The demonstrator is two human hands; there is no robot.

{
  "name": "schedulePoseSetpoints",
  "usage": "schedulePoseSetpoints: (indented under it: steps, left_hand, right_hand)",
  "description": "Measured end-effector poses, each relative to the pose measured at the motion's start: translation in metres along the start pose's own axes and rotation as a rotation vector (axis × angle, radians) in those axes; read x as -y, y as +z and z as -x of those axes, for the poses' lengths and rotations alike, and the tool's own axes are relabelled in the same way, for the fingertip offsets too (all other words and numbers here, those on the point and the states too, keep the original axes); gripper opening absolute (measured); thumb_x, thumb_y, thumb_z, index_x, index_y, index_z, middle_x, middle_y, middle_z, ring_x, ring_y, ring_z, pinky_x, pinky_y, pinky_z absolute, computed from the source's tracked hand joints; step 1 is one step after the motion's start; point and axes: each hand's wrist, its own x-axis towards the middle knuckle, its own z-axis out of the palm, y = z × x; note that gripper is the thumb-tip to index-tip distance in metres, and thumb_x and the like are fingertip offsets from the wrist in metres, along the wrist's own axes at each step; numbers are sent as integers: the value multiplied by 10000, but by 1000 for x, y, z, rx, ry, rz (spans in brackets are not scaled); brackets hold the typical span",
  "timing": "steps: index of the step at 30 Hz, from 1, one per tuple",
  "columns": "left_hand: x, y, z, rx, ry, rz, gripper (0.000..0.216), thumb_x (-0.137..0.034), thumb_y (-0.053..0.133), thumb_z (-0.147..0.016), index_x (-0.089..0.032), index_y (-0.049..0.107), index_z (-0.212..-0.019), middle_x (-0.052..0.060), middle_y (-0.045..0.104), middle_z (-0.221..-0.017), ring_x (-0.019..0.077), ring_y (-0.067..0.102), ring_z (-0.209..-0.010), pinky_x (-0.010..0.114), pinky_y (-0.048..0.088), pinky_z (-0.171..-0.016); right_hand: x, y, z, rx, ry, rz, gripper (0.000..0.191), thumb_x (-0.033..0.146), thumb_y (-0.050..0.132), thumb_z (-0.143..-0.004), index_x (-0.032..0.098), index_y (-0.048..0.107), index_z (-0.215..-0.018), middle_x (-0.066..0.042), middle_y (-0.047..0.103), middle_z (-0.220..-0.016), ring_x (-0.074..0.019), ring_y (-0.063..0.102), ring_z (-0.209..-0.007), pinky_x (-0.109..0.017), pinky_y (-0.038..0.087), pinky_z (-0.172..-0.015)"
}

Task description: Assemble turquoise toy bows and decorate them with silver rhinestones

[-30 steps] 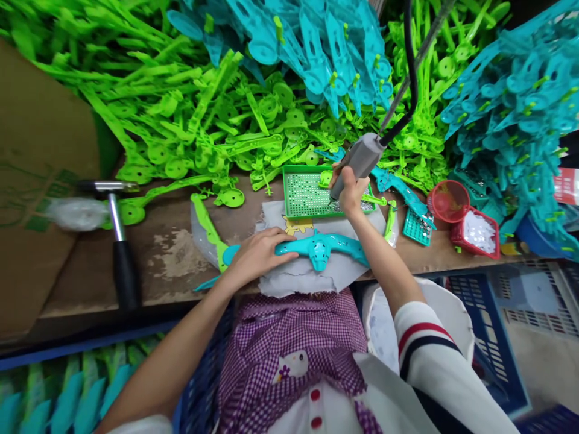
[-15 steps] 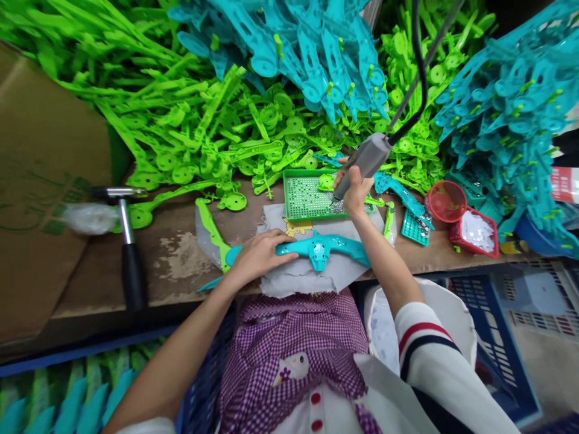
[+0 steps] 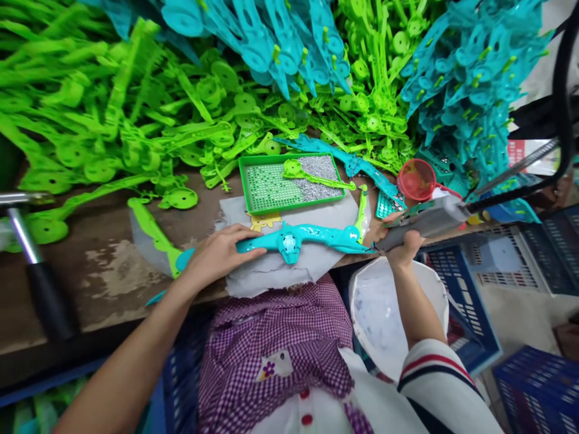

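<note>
Across a grey cloth (image 3: 253, 274) at the bench edge lies a long turquoise plastic part (image 3: 316, 236) with a head-like knob in its middle. My left hand (image 3: 221, 253) grips its left portion, thumb in front and fingers behind. In my right hand (image 3: 402, 246) is a grey corded electric screwdriver (image 3: 429, 218), tilted, its tip pointing left at the part's right end. Whether the tip touches is too small to tell. Just behind sits a green tray (image 3: 269, 191) of small metal screws, with a lime-green plastic piece (image 3: 312, 176) lying over it.
Heaped lime-green parts (image 3: 181, 102) and turquoise parts (image 3: 280, 48) fill the back. A hammer (image 3: 34, 253) lies at left. On the right stand a red round tub (image 3: 415, 181) and a small turquoise tray (image 3: 384, 205); below is a white-lined bin (image 3: 389, 313).
My right hand has carried the electric screwdriver from over the green tray rightward and down to the turquoise part's right end. My left hand keeps its hold. The view has shifted right.
</note>
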Motion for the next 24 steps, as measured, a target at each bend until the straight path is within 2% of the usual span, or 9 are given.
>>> schedulePoseSetpoints:
  steps: [7, 11, 16, 20, 24]
  left_hand:
    - [-1, 0, 0, -34, -19, 53, 449, -568, 709, -816, -273, 747, -1152, 70, 693, -1168, 281, 635, -970, 384, 439, -903]
    - [-4, 0, 0, -60, -30, 51, 432, -582, 717, -808, -298, 760, -1131, 44, 703, -1146, 259, 639, -940, 356, 437, -884]
    - [-3, 0, -1, -49, -76, 40, 480, -618, 715, -792, -266, 775, -1113, 43, 707, -1157, 243, 643, -903, 325, 441, -826]
    - [0, -1, -1, -6, -100, 6, 503, -622, 692, -809, -255, 768, -1144, 52, 697, -1220, 219, 646, -860, 328, 447, -850]
    - [-3, -3, -1, 3, -127, -7, 509, -680, 655, -801, -320, 768, -1142, 26, 696, -1227, 229, 666, -879, 344, 470, -855]
  right_hand:
    - [-22, -7, -3, 64, -40, -37, 697, 869, 564, -632, 216, 669, -854, 11, 539, -508, -177, 572, -436, -286, 432, -400]
    - [-32, -10, 0, 101, -25, 42, 761, 938, 507, -602, 224, 646, -826, -11, 583, -543, -176, 579, -467, -321, 487, -470]
    - [-40, -12, 2, 114, -69, 84, 681, 901, 520, -645, 239, 620, -768, -25, 591, -574, -198, 608, -533, -376, 541, -555]
    - [-44, -12, 2, 124, -94, 117, 651, 888, 513, -655, 242, 586, -688, -26, 565, -568, -202, 602, -537, -379, 543, -549]
    - [-45, -10, 4, 94, -102, 110, 643, 882, 503, -660, 242, 566, -670, -13, 540, -543, -203, 609, -535, -370, 544, -538]
